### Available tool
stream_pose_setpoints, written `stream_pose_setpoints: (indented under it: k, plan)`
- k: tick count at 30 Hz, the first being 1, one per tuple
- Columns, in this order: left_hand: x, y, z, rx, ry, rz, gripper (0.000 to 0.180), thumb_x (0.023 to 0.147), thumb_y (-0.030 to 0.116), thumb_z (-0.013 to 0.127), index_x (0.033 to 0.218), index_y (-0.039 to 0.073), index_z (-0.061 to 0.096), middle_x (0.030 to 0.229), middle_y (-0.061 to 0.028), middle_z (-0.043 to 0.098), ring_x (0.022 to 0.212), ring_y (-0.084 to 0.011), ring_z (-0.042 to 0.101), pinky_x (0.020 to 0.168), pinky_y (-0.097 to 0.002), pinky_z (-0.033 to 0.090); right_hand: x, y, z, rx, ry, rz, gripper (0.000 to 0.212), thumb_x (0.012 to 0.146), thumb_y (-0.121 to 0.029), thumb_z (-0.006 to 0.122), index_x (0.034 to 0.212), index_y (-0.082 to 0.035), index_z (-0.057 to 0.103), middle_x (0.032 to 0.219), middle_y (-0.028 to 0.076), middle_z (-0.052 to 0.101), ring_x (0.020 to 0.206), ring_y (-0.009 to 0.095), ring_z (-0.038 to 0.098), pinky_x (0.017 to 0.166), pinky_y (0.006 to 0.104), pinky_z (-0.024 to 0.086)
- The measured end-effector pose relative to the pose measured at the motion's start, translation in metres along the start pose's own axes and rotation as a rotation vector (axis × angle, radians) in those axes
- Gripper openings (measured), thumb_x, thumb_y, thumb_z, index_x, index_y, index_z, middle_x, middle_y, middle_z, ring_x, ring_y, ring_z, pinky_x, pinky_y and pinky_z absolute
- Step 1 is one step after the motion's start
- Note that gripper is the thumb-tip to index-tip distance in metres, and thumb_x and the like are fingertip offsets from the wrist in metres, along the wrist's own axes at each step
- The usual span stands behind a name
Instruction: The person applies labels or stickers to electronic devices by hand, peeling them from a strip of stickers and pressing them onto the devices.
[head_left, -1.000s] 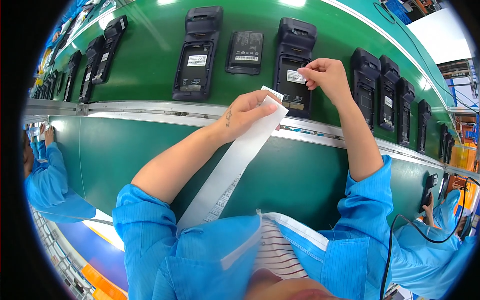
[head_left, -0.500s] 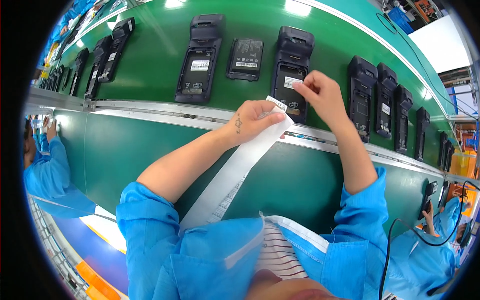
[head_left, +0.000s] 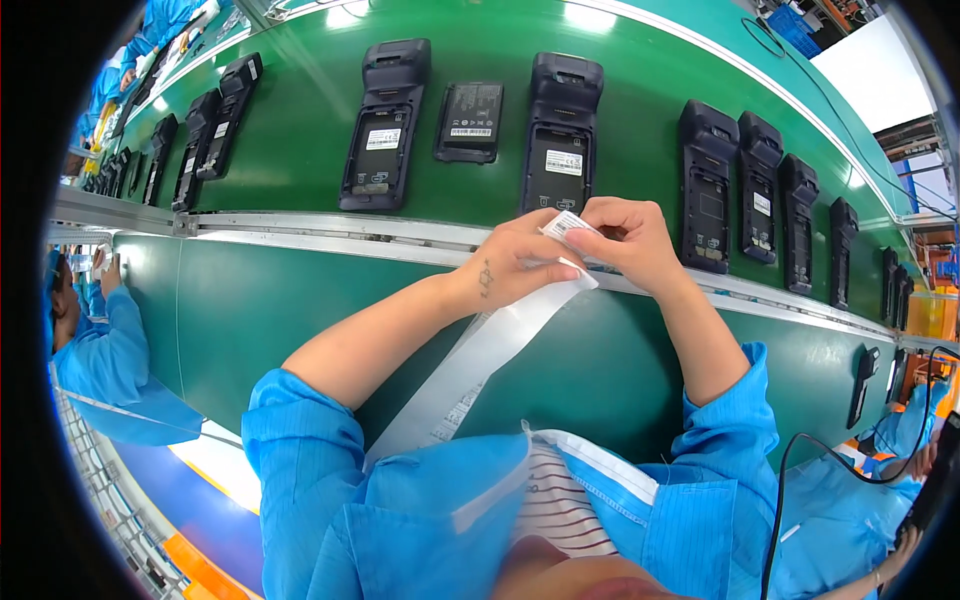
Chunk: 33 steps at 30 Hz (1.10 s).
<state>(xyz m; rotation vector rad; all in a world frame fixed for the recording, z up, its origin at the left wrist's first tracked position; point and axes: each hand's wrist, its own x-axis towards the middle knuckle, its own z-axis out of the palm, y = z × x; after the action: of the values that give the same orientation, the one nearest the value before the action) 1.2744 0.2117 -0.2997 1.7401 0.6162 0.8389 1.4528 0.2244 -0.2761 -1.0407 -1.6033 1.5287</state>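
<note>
Between my left hand [head_left: 510,262] and my chest runs a long white strip of labels [head_left: 490,350], gripped near its upper end by that hand. My right hand [head_left: 638,242] meets it there, thumb and fingers pinched on a small printed white label [head_left: 566,226]. Whether this label is fully off the strip cannot be told. Just beyond both hands lies a dark handheld terminal [head_left: 562,125], its back recess up, with a white sticker inside; the hands cover its near end. To its left are a flat black battery-like piece [head_left: 469,122] and another stickered terminal [head_left: 385,130].
More dark terminals lie to the right [head_left: 707,185] and far left [head_left: 230,115] on the green belt [head_left: 640,60]. A metal rail [head_left: 330,228] separates it from the green worktop [head_left: 270,290] nearer me. Co-workers in blue sit at both sides; a black cable [head_left: 780,500] hangs at right.
My right hand has left the terminal's sticker and come down-left to the strip's end, where it now pinches a label. The terminals on the belt have shifted slightly leftward in view.
</note>
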Motion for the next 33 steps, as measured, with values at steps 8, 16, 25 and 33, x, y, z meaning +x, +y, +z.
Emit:
stream_pose_setpoints:
  k: [8,16,25,33]
  plan:
    - [0.008,0.008,0.004,-0.036,0.018,0.016,0.01,0.07,0.008,0.062,0.08,0.007,0.063,0.089,-0.0088,0.054,0.082,-0.0186,0.053,0.071,-0.0277,0.042,-0.006,0.002,-0.01,-0.097,-0.05,-0.101,0.014,0.071,-0.013,0.061,0.072,0.001,0.061,0.061,0.001,0.05,0.053,0.004,0.044,0.045,0.0189,0.032]
    - [0.009,0.011,0.019,-0.024,0.147,-0.272,0.011,0.074,0.008,0.059,0.081,0.0,0.061,0.076,-0.0063,0.06,0.071,-0.0111,0.053,0.064,-0.0224,0.041,-0.01,0.011,-0.008,0.11,0.148,0.055,0.012,0.069,-0.008,0.065,0.068,0.001,0.057,0.059,0.002,0.055,0.051,0.003,0.047,0.044,0.0166,0.035]
    - [0.015,0.006,0.016,-0.449,-0.117,-0.486,0.016,0.073,0.012,0.061,0.081,-0.001,0.062,0.075,-0.0053,0.06,0.066,-0.0092,0.054,0.061,-0.0211,0.043,-0.017,0.015,-0.019,-0.083,0.04,-0.062,0.015,0.068,-0.013,0.064,0.067,0.002,0.06,0.057,0.003,0.056,0.05,0.005,0.049,0.045,0.0186,0.037]
    - [0.02,0.016,0.038,-0.308,0.084,-0.535,0.017,0.075,0.015,0.059,0.082,-0.001,0.06,0.075,-0.0059,0.06,0.062,-0.0101,0.055,0.055,-0.0202,0.044,-0.03,0.018,-0.016,0.368,0.267,0.077,0.011,0.072,-0.008,0.062,0.071,0.001,0.057,0.061,0.003,0.055,0.05,0.007,0.049,0.043,0.0181,0.036]
